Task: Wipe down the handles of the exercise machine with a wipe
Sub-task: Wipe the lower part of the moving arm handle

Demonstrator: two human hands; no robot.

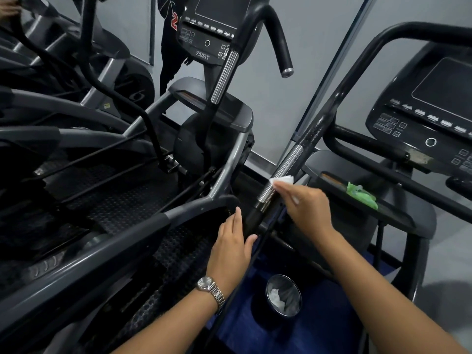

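Now right hand [304, 208] pinches wipe [282, 180] at its fingertips, pressed on handle's [283, 162] chrome section; left hand [232, 246] grips black part just below.

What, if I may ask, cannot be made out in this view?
Head view:
the wipe: mostly hidden under fingers of the right hand.
its thumb: behind the handle, so pinch or press unclear.
the left hand: palm faces away, grip on handle unclear.
the bin: contents too dim.

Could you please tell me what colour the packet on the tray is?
Green; the packet shows best in the head view.
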